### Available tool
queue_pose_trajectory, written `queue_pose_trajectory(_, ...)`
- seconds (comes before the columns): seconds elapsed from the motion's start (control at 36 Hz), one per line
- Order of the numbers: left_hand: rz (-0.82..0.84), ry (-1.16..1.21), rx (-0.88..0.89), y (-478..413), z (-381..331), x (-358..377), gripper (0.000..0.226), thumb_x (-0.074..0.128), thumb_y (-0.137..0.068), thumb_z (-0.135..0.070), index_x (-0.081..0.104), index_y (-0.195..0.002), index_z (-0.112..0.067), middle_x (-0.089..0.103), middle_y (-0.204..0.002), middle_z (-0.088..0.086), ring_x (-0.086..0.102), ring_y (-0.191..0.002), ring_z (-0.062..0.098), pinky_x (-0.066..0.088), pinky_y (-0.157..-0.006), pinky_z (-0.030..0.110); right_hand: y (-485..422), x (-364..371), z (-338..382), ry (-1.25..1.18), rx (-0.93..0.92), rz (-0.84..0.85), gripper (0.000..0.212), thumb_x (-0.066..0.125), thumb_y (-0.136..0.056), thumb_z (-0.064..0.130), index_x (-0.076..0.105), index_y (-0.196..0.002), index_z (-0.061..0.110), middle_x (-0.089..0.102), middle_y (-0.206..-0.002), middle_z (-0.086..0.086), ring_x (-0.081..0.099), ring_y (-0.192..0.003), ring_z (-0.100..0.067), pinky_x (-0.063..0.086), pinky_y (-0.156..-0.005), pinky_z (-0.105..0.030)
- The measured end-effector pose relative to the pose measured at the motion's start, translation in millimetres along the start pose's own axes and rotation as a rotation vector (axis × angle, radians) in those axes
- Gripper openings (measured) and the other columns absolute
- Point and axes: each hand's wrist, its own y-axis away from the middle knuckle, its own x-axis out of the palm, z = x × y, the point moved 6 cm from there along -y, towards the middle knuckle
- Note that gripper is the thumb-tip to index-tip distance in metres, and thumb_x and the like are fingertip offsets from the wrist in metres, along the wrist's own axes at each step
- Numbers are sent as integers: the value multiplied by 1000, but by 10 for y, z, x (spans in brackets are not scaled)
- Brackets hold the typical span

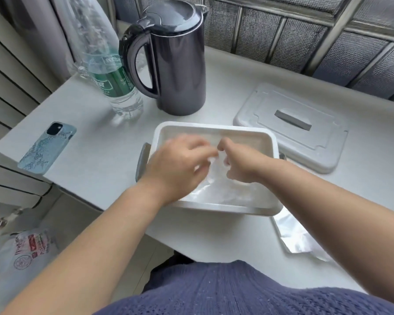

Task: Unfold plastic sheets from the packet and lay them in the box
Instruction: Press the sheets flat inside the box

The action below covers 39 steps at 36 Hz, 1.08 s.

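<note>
The left hand and right hand are pinching a plastic sheet over the box, fingers teasing it open; spreading it flat inside probably comes next. The packet is lying just beside.

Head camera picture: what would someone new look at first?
Probably the two hands in the middle: the left hand and right hand meet over the open white box, with the right one's fingers pinching a crinkly clear plastic sheet; the left one is blurred. Next comes the tall dark kettle standing behind the box, and the lid lying flat on the table to the box's right.
</note>
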Motion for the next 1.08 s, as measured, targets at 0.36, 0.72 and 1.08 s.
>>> queue_pose_trajectory(0.36, 916, -189, -366, 158, 391, 864, 68, 68, -81, -49, 42, -138, -23, 41, -130, 4, 52, -112, 27, 44, -80, 33, 210, -143, 250, 165, -74, -354, 22, 53, -90, 27, 56, -106, 12, 60, -101, -8, 57, -91, -31, 39, -63, -30)
queue_pose_trajectory(0.72, 996, -271, -455, 247, 422, 877, 64, 60, -84, -55, 45, -132, -16, 41, -134, 9, 41, -124, 29, 42, -96, 39, 14, 367, -43, 285, 38, 184, 61, 58, -82, 19, 33, -136, 9, 44, -128, -17, 51, -112, -34, 47, -89, -35)
queue_pose_trajectory(1.08, -141, -9, -61, -410, -978, 332, 19, 58, -82, -18, 65, -93, -4, 63, -94, 13, 60, -81, 34, 43, -72, 33, 1122, -550, -898, -467, 155, -870, 18, 54, -85, 7, 66, -99, 9, 55, -76, 7, 49, -73, -13, 32, -65, -14)
